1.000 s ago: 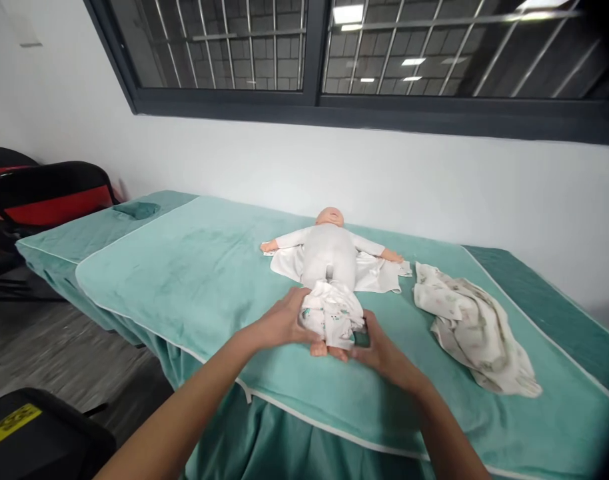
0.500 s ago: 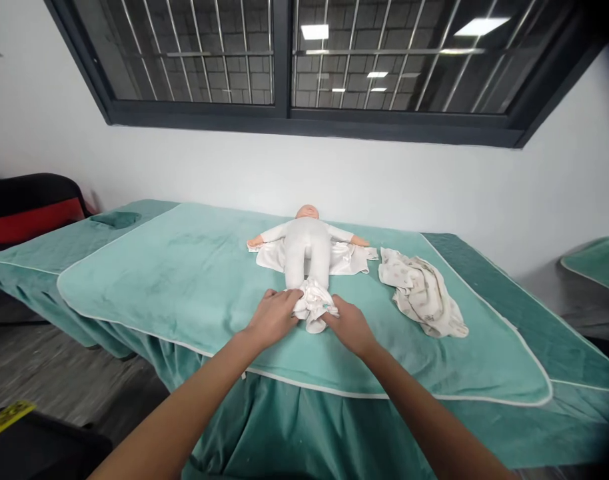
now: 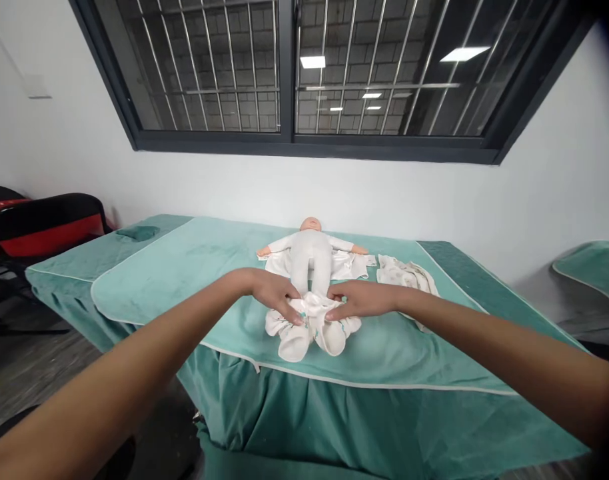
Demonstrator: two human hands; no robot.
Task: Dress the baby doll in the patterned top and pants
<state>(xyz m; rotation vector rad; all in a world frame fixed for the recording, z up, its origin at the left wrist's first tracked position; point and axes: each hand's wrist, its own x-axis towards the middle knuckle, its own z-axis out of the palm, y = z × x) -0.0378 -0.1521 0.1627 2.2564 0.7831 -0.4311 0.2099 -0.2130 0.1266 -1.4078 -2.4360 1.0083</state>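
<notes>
A baby doll (image 3: 310,250) with a white cloth body lies on its back, arms spread, its legs pointing toward me. White baby pants (image 3: 312,333) with small green marks are bunched at the doll's feet, their two rounded leg ends spread toward me. My left hand (image 3: 277,295) pinches the left side of the waist between thumb and fingers. On the other side, my right hand (image 3: 359,299) grips the waist in the same way. The doll's feet are hidden by the bunched cloth. Under the doll's arms lies an open white baby shirt (image 3: 348,265).
A patterned baby garment (image 3: 408,275) lies crumpled right of the doll, partly behind my right forearm. The bed has a green mat (image 3: 194,267) with white piping. A barred window (image 3: 289,143) is in the wall behind. Red and black chairs (image 3: 49,227) stand at the left.
The baby pants have gone from a tight bundle to spread out, with both leg ends showing. My hands turned inward, elbows out wider. The camera view tilted up a little.
</notes>
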